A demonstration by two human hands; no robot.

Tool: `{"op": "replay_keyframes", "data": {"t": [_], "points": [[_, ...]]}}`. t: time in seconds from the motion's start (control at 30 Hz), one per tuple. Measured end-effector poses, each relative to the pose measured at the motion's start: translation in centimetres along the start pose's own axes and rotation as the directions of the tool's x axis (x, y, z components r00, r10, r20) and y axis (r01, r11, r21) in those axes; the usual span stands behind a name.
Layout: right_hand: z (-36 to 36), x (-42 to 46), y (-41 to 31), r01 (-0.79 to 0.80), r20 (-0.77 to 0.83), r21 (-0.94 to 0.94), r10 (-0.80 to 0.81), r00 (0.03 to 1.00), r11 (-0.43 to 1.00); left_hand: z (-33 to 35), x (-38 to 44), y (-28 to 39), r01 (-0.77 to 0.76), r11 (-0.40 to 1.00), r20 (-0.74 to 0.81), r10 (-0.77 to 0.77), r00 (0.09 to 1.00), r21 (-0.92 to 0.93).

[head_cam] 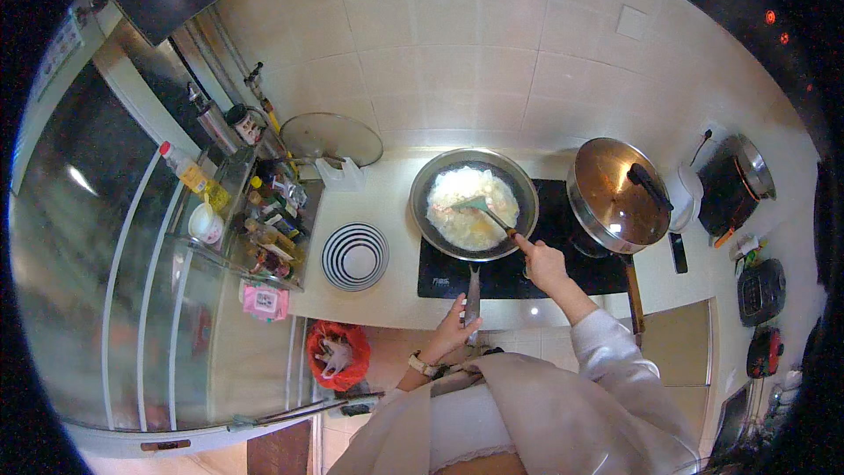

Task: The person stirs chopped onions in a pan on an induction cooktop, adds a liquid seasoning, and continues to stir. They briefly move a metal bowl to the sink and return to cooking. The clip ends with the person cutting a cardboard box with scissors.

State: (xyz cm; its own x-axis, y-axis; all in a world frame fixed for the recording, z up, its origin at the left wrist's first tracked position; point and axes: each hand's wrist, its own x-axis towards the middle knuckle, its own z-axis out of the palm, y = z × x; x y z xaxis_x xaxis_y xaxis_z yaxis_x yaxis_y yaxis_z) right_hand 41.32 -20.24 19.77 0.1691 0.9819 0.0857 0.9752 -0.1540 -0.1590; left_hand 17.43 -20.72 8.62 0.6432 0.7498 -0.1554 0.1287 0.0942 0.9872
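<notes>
A deep frying pan (420, 224) sits on the left side of the black glass hob (501, 280). In it lies a whitish, eggy-looking mass of food (455, 227) with a yellow patch. My left hand (450, 333) is around the pan's handle (473, 284), which points toward me. My right hand (546, 267) grips a turner (494, 218) by its brown handle, index finger stretched along it. The turner's green-grey blade rests in the food, near the middle of the pan.
A lidded steel pan (616, 194) stands on the hob's right side, its handle reaching past the counter edge. Left of the hob is a striped bowl (355, 256). A rack of bottles (273, 211) and a glass lid (330, 137) stand further left. A red-lined bin (359, 356) stands below.
</notes>
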Motion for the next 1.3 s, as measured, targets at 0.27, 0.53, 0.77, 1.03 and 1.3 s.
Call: {"op": "replay_keyframes", "data": {"t": [0.27, 0.53, 0.77, 1.03, 1.3], "points": [[-11.0, -3.7, 2.2, 0.119, 0.064, -0.185, -0.109, 0.992, 0.976, 1.9, 0.7, -0.6, -0.035, 0.878, -0.037, 0.061, 0.997, 0.478], [-6.7, 0.9, 2.6, 0.098, 0.031, -0.081, -0.096, 0.995, 0.992, 2.1, 0.9, 0.4, 0.070, 0.900, -0.047, -0.055, 0.997, 0.429], [-7.7, 8.2, 7.3, -0.188, 0.235, 0.039, 0.174, 0.956, 0.981, 2.0, 0.5, -0.7, -0.093, 0.894, -0.061, 0.133, 0.989, 0.439], [0.4, 8.8, 9.3, -0.821, 0.833, 0.552, -0.055, 0.550, 0.147, 1.8, 1.1, -1.6, -0.110, 0.913, -0.049, 0.141, 0.989, 0.394], [0.3, 4.0, 5.0, -0.008, 0.219, 0.616, -0.161, 0.962, 0.788, 1.8, 0.8, -0.8, -0.156, 0.922, -0.032, 0.179, 0.983, 0.355]]}}
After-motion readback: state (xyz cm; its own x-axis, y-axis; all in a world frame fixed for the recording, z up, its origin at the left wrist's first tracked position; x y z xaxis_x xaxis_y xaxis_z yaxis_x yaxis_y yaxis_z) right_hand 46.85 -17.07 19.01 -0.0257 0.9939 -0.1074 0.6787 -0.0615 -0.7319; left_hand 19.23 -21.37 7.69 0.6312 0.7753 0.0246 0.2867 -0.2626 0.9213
